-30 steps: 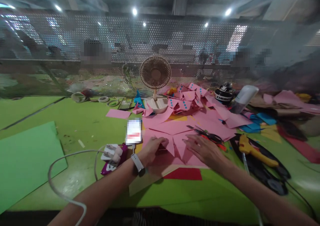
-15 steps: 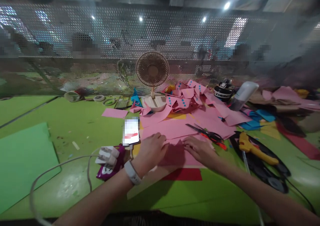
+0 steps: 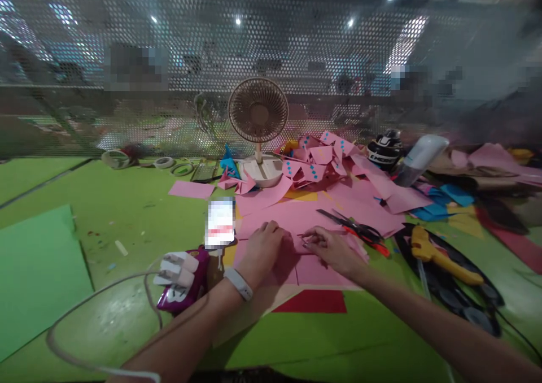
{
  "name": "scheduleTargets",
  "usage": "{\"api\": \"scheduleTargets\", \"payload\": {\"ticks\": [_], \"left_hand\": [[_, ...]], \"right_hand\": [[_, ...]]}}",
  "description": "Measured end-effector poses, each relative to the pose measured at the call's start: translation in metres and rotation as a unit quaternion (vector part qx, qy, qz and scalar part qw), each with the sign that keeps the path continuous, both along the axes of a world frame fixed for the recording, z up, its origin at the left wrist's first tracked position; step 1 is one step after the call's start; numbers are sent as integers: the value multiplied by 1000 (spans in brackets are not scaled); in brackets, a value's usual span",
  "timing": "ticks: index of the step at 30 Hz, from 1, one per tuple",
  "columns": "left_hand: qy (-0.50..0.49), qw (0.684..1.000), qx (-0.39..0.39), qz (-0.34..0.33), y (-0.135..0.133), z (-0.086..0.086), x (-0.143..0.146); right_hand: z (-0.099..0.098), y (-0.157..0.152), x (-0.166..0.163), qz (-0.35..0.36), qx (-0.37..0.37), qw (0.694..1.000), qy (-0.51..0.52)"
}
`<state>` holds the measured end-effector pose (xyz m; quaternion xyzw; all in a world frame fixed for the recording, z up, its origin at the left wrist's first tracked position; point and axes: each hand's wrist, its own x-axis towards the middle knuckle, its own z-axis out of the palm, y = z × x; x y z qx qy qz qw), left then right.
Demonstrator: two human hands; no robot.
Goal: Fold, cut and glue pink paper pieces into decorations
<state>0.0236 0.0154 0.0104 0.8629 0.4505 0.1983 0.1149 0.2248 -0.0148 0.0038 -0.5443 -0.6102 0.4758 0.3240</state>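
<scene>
My left hand, with a white band on the wrist, has its fingers curled down on a small piece of pink paper. From the other side my right hand pinches the same piece, thumb against fingertips. The piece lies over larger pink sheets, and part of it is hidden by my fingers. Red-handled scissors lie with blades apart just beyond my right hand. A red strip of paper sticks out from under the sheets towards me.
A phone and a purple power bank with a white plug are on the left. Behind stand a fan and a heap of folded pink paper. A yellow glue gun rests on a black tray at right.
My right hand has moved slightly left, closer to my left hand, its fingers now pinched. A small pink piece shows between the hands. The view has tilted down a little.
</scene>
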Motion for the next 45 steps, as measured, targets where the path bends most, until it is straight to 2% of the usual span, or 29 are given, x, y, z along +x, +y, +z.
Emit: {"api": "scheduleTargets", "payload": {"ticks": [3,10,13,17,20,29,32,36,38,45], "left_hand": [[11,1000,7,5,0,-5,0],[32,999,17,6,0,-8,0],[44,999,23,3,-1,-6,0],[73,997,34,-8,-2,-2,0],[106,993,47,-5,-1,-1,1],[134,987,85,4,2,-6,1],[139,987,84,6,1,-5,1],[132,989,73,8,0,-4,2],[122,990,65,8,1,-3,2],[111,992,55,-8,-7,4,-1]], "right_hand": [[2,4,0,2,-3,1000,6],[9,7,-6,27,-2,998,-61],[12,5,-2,41,47,993,-104],[17,0,15,107,176,961,-186],[17,-4,23,155,204,939,-229],[8,-4,8,104,238,947,-191],[7,-4,6,83,211,955,-189],[8,-3,3,29,84,982,-167],[11,0,-2,14,55,982,-178],[21,21,-12,0,20,967,-253]]}}
